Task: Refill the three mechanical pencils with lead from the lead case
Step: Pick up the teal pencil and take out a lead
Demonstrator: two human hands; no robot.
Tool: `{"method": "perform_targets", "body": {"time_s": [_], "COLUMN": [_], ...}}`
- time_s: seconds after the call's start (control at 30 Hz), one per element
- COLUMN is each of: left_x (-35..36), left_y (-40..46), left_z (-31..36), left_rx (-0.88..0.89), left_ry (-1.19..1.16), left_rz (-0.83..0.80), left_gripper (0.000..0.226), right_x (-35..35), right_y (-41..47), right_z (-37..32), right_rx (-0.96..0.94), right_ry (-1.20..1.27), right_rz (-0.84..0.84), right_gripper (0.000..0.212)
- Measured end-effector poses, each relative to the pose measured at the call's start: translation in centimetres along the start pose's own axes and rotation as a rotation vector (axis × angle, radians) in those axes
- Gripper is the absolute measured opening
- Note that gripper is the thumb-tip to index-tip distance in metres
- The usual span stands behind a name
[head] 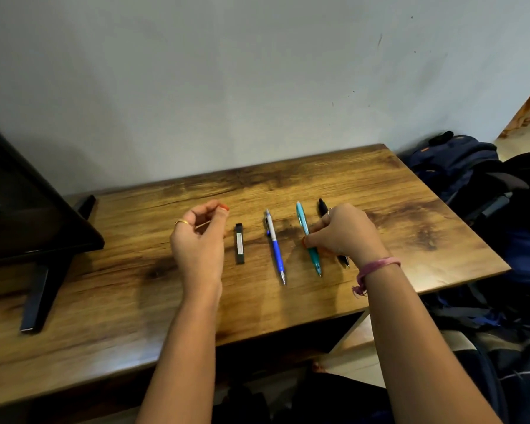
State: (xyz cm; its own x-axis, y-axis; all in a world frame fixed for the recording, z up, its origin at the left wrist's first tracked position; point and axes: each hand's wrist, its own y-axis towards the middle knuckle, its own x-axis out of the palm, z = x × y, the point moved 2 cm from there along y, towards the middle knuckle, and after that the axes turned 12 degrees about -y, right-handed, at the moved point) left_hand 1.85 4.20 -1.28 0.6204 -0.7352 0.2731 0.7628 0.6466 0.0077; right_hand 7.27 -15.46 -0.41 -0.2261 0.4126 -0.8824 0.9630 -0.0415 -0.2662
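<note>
Three mechanical pencils lie side by side on the wooden table (pixel 364 191), tips towards me. The blue and silver pencil (pixel 275 246) is on the left and the teal pencil (pixel 307 237) in the middle. The black pencil (pixel 322 206) on the right is mostly hidden under my right hand (pixel 346 234). My right hand's thumb and fingers pinch the teal pencil at its middle. The black lead case (pixel 239 243) lies left of the pencils. My left hand (pixel 199 240) hovers just left of the case with fingers loosely curled, holding nothing.
A black monitor on a stand (pixel 40 264) occupies the table's left side. A blue backpack (pixel 459 166) and dark bags sit beyond the table's right edge. A pale wall rises behind the table.
</note>
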Motion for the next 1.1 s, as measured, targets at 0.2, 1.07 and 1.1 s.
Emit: {"method": "perform_targets", "body": {"time_s": [0.2, 1.07, 1.1], "left_x": [0.3, 2.0, 1.9], "left_y": [-0.3, -0.9, -0.9], "left_z": [0.1, -0.7, -0.7], "left_rx": [0.006, 0.476, 0.502], "left_ry": [0.07, 0.707, 0.714], "left_rz": [-0.03, -0.392, -0.4], "left_gripper": [0.012, 0.022, 0.024], "right_x": [0.6, 2.1, 2.0], "right_y": [-0.3, -1.6, -1.6], "right_z": [-0.7, -5.2, -5.2], "right_rx": [0.012, -0.283, -0.286], "right_ry": [-0.058, 0.489, 0.532], "right_rz": [0.013, 0.222, 0.204], "right_gripper": [0.031, 0.023, 0.02]}}
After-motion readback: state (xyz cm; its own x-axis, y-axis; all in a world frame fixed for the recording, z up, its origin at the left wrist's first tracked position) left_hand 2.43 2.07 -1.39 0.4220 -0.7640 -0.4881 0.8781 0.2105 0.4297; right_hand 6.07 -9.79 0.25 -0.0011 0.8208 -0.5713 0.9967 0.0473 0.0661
